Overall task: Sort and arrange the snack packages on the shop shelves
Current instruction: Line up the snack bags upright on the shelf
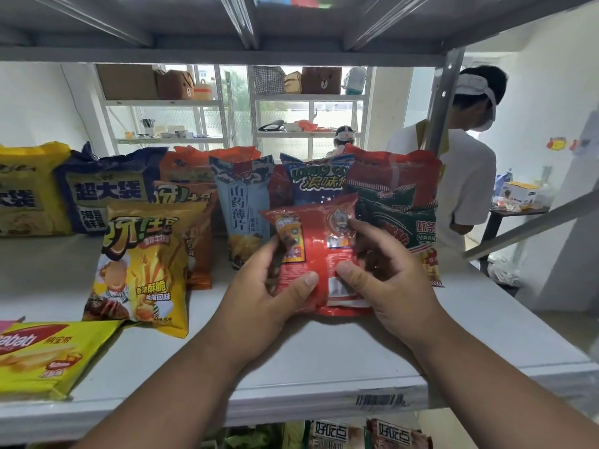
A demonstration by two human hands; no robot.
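A red snack bag (319, 247) stands upright on the white shelf (324, 361), its back side toward me. My left hand (269, 293) grips its left edge, thumb pressed on the lower front. My right hand (385, 280) grips its right side, thumb on the white label patch. Behind it stand a light-blue yam-chip bag (241, 202), a dark-blue bag (316, 179) and a red-and-green shrimp-stick bag (398, 202). To the left a yellow fries bag (142, 267) leans in front of orange bags (191, 189).
A large navy bag (103, 189) and a large yellow bag (29, 189) stand at the back left. A yellow wafer pack (42, 354) lies at the front left. More packs (366, 432) sit on the shelf below. A person in white (466, 176) stands beyond the right post.
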